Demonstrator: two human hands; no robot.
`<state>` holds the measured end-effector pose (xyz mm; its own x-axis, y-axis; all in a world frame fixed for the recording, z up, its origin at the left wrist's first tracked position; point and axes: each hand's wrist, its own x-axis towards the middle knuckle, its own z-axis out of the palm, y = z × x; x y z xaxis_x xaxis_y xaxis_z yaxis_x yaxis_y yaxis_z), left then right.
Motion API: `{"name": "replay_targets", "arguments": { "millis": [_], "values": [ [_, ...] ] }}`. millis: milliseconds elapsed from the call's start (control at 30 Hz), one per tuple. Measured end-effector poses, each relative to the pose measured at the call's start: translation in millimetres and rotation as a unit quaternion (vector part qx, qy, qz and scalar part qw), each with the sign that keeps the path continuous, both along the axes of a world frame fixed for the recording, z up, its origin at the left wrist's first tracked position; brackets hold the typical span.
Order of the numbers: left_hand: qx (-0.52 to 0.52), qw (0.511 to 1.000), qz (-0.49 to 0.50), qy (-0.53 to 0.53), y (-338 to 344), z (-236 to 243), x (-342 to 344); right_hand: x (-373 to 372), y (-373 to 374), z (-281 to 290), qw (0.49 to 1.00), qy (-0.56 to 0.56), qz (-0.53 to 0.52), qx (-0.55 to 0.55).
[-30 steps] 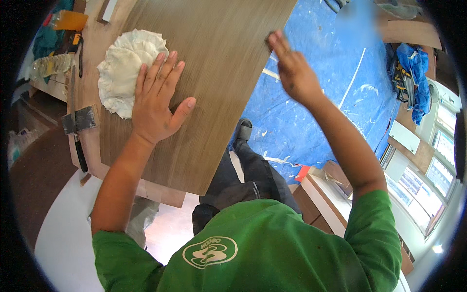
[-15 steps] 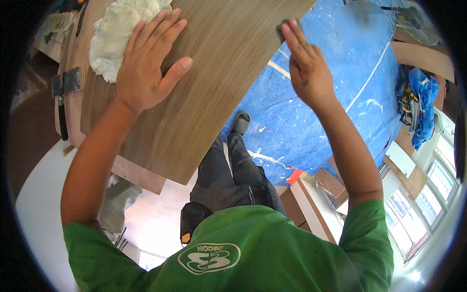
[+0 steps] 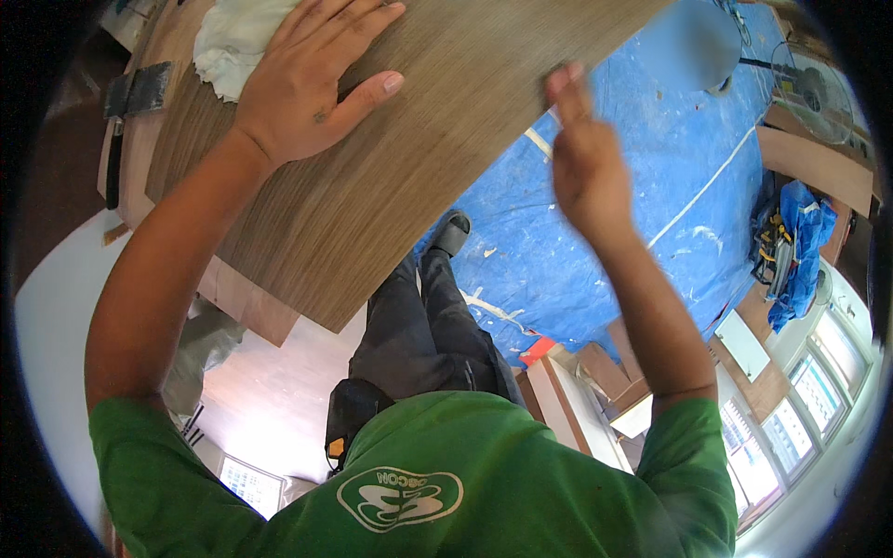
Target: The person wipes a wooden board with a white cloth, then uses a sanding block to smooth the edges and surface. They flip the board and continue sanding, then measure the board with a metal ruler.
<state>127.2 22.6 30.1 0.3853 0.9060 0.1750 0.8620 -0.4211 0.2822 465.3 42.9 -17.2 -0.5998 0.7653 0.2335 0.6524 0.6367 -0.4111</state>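
Observation:
A wood-grain board (image 3: 409,158) lies in front of me, its right edge running diagonally over the blue sheet. My left hand (image 3: 302,98) rests flat on its face, fingers stretched out, beside a crumpled white cloth (image 3: 233,51) that the hand partly covers. At the board's right edge is my right hand (image 3: 593,172), smeared by motion. Its fingers press a small dark pad (image 3: 550,91) against that edge; the pad is blurred and mostly hidden under the fingertips.
A blue sheet (image 3: 679,167) with pale streaks covers the floor to the right. Beyond it are a fan (image 3: 814,93) and a blue bag with tools (image 3: 795,246). A dark flat-bladed tool (image 3: 138,90) lies left of the board. Below the board's near end shows a paler panel (image 3: 246,302).
My right hand has moved slightly nearer along the board's edge with the dark pad. My left hand stays flat beside the cloth; the whole view has shifted a little.

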Motion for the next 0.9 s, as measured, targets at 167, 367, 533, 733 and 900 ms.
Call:
{"name": "replay_targets", "arguments": {
  "millis": [167, 367, 533, 733, 900],
  "values": [
    [-0.022, 1.0, 0.016, 0.01, -2.2, 4.4, 1.9, -21.3, -84.1, 17.3, 0.983, -0.086, 0.143, -0.082],
    [0.006, 1.0, 0.011, 0.02, -2.9, -2.6, -3.4, -15.6, -33.1, 17.5, 0.995, -0.09, 0.044, -0.024],
    [0.001, 1.0, 0.012, 0.015, 0.6, -8.7, 0.1, -25.9, -108.5, 26.1, 0.972, -0.059, 0.156, -0.164],
    [-0.014, 0.999, 0.018, 0.026, -1.2, 1.9, 0.7, -20.8, -59.0, 12.5, 0.995, -0.084, 0.024, -0.047],
    [0.002, 1.0, 0.008, 0.019, 1.9, -5.9, -0.2, -41.6, -111.9, 32.8, 0.975, -0.095, 0.128, -0.157]
  ]
}}
